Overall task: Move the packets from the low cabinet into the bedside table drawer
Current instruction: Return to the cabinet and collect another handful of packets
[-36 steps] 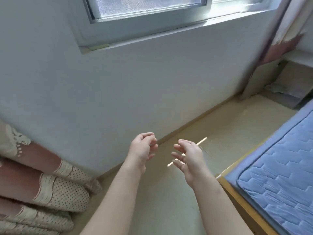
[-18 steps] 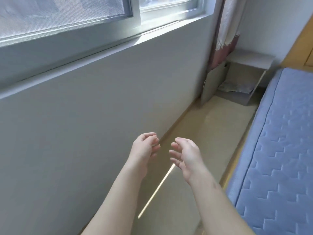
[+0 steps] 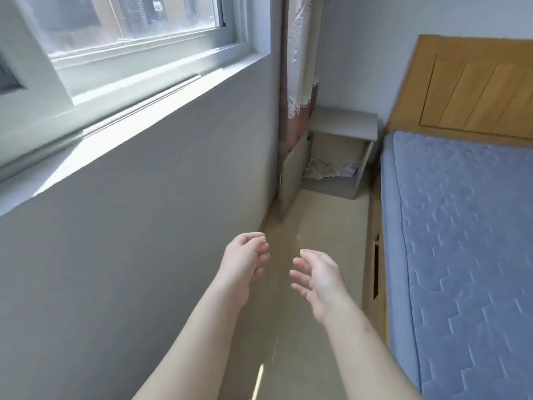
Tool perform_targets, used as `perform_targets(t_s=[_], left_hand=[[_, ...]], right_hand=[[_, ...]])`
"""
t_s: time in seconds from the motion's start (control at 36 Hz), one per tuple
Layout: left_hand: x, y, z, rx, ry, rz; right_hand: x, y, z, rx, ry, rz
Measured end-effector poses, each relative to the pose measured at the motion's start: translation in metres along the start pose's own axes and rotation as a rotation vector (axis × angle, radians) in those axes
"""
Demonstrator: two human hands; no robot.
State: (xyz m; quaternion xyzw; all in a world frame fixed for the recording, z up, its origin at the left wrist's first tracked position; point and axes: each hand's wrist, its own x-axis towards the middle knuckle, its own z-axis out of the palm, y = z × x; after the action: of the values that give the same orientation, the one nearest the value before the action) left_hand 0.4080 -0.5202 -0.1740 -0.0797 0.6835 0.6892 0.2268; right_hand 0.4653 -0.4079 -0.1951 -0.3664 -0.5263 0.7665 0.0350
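my left hand (image 3: 245, 262) and my right hand (image 3: 318, 280) held out over the floor (image 3: 326, 220), apart, both empty, fingers loosely curled, touching nothing, well ahead the packets (image 3: 328, 170), a blurred pale heap, inside the open low cabinet (image 3: 343, 122) beside the bed (image 3: 461, 226)

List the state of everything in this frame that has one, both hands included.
left hand: empty, fingers loosely curled, touching nothing
right hand: empty, fingers relaxed and spread
low cabinet: door swung open against the wall
packets: lying on the cabinet's bottom, too blurred to count
curtain: gathered in the corner
mattress: bare, nothing on it
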Motion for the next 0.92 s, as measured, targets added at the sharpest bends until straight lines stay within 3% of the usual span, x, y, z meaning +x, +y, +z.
perform_targets(t_s=[0.14,0.36,0.67,0.92], left_hand=[[0.096,0.054,0.037,0.043,-0.083,0.009],[0.218,0.083,0.125,0.134,-0.193,-0.068],[0.395,0.154,0.282,0.130,-0.194,-0.052],[0.548,0.197,0.354,0.084,-0.118,-0.102]], right_hand=[[0.076,-0.061,0.016,0.053,0.070,-0.044],[0.199,-0.113,-0.014,0.137,0.219,0.013],[0.403,-0.258,-0.070,0.087,0.196,-0.031],[0.557,-0.335,-0.080,0.078,0.185,0.044]])
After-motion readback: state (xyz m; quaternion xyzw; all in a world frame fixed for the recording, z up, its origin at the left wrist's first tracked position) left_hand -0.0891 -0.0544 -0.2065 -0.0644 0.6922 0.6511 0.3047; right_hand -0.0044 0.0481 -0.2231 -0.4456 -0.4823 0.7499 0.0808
